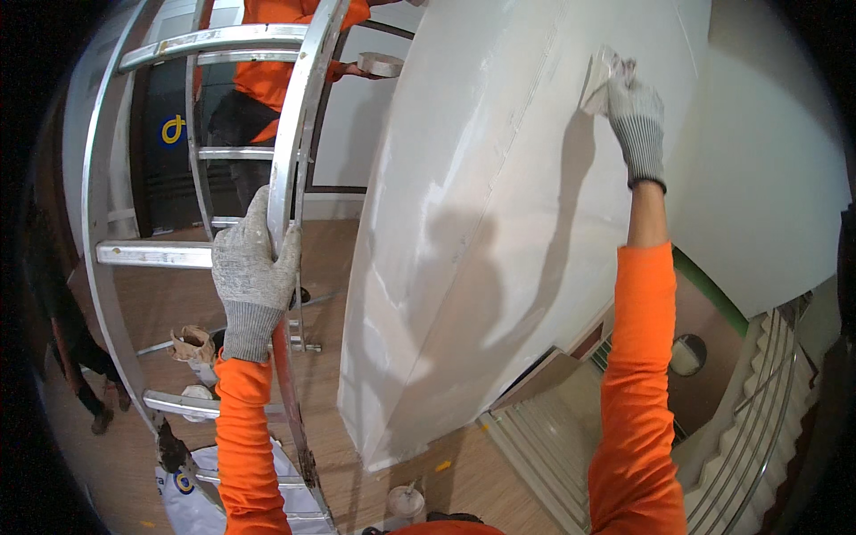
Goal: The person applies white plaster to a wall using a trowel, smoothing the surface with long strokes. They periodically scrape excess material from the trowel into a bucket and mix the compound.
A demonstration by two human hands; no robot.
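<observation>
Orange sleeves rise from the lower edge, each ending in a grey knitted work glove. Of these, the left hand (252, 283) has its fingers wrapped tight around the slanted side rail of a silver aluminium ladder (299, 116), just above a rung, which looks like a steadying grip. Reaching high, the right hand (637, 120) has its fingers closed on a small whitish sanding block or pad (599, 82), pressed flat against the white plastered wall panel (499, 232); what exactly the pad is stays hard to tell. It looks light and fairly stiff, best held across its back with the palm behind it, so that pressure spreads evenly; dust could make it slippery in a knitted glove. Behind the ladder, another person in an orange top (267, 53) holds a shallow round pan (382, 64). Far below lie a wooden floor (178, 294), a white printed sack (192, 495), a small white tub (406, 501) and a pale staircase (740, 437).
</observation>
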